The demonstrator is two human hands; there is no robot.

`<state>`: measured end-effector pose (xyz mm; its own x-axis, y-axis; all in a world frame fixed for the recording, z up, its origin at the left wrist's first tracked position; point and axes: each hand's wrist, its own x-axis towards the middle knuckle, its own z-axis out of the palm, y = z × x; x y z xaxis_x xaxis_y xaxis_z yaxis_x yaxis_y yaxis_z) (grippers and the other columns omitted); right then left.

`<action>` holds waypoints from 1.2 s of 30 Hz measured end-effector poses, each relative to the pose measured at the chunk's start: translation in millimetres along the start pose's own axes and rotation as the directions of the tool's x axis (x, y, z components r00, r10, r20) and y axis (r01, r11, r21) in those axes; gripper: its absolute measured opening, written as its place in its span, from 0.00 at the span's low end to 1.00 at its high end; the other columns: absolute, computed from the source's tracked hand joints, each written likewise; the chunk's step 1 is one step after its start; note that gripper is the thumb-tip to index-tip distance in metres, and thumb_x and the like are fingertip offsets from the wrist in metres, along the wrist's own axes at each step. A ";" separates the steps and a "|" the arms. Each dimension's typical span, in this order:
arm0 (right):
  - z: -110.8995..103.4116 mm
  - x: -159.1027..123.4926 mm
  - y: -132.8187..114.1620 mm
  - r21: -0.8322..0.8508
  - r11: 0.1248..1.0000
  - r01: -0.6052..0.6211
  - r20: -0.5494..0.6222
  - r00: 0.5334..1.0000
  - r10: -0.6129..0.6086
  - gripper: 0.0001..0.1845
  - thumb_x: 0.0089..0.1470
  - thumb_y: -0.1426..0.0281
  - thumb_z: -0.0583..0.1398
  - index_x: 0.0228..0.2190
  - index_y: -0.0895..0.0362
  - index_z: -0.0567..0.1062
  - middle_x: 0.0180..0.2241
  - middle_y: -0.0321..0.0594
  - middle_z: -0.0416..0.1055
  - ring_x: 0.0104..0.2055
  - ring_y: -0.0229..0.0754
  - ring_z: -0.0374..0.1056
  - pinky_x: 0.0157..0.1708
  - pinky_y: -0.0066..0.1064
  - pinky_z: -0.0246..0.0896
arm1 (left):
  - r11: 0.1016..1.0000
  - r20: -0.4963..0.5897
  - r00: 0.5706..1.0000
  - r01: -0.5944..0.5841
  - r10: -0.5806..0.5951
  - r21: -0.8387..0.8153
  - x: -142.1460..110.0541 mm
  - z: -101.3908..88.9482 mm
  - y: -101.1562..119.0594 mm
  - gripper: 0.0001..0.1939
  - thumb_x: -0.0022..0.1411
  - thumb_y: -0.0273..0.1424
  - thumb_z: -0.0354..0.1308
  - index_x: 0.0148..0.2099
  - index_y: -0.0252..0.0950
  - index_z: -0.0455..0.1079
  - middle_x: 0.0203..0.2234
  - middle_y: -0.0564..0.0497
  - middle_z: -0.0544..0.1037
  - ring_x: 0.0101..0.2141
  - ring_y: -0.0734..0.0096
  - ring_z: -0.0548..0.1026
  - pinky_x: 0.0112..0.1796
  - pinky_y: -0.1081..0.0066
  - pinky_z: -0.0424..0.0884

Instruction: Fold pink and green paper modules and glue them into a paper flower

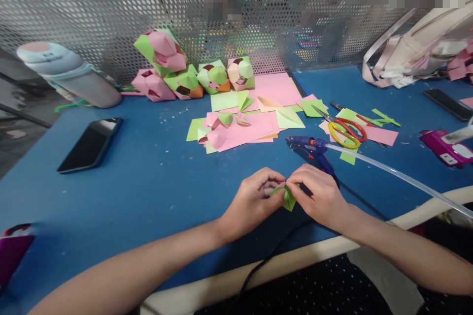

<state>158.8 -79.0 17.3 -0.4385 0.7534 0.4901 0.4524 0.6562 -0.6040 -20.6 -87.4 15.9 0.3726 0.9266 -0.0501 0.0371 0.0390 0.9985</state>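
My left hand [254, 198] and my right hand [318, 192] meet above the front of the blue table, both closed on one small folded green paper piece [289, 201]. A bit of pink paper shows at its top edge, and the fingers hide part of it. Just behind my right hand lies a blue glue gun [310, 145] with a long clear glue stick [399, 175] out of its back. Scissors [343, 131] with red and yellow handles rest on paper scraps beyond it. Stacked pink and green paper sheets [254, 128] carry several small folded pieces.
Folded paper balls [185, 81] stand against the perforated metal screen [148, 5]. On the left are a bottle [74, 74] and a phone [90, 145]. To the right lie another phone [449, 103], a purple object [447, 147] and a pale bag [417, 47]. A black cable [275, 251] crosses the table edge.
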 end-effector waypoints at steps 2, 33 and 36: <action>0.8 -2.2 2.6 -0.061 0.997 0.036 0.017 0.999 -0.035 0.07 0.59 0.76 0.53 0.30 0.57 0.70 0.28 0.41 0.70 0.33 0.41 0.64 0.35 0.36 0.61 | 0.997 0.017 0.999 -0.044 0.044 0.058 0.6 -1.2 -1.3 0.08 0.59 0.31 0.58 0.41 0.35 0.70 0.34 0.48 0.73 0.34 0.70 0.74 0.35 0.73 0.72; 5.3 -6.3 8.5 -0.114 0.991 0.069 -0.029 0.997 -0.072 0.05 0.58 0.76 0.56 0.35 0.59 0.73 0.31 0.43 0.74 0.35 0.41 0.68 0.37 0.35 0.64 | 0.932 -0.148 0.974 -0.113 0.173 0.345 4.8 -2.4 0.4 0.08 0.59 0.25 0.56 0.28 0.33 0.73 0.26 0.50 0.74 0.29 0.75 0.71 0.32 0.75 0.66; 4.5 -5.2 6.2 -0.071 0.997 0.013 -0.049 0.999 -0.016 0.09 0.58 0.72 0.56 0.41 0.60 0.71 0.37 0.46 0.73 0.39 0.43 0.68 0.40 0.37 0.65 | 0.960 -0.222 0.968 -0.058 0.121 0.273 5.4 -1.2 -0.3 0.08 0.59 0.27 0.57 0.27 0.33 0.71 0.26 0.52 0.73 0.28 0.76 0.70 0.31 0.76 0.66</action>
<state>160.4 -79.1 8.2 -0.4071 0.7439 0.5300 0.5012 0.6671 -0.5513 -19.7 -82.0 15.3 0.1593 0.9842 0.0768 0.2674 -0.1179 0.9563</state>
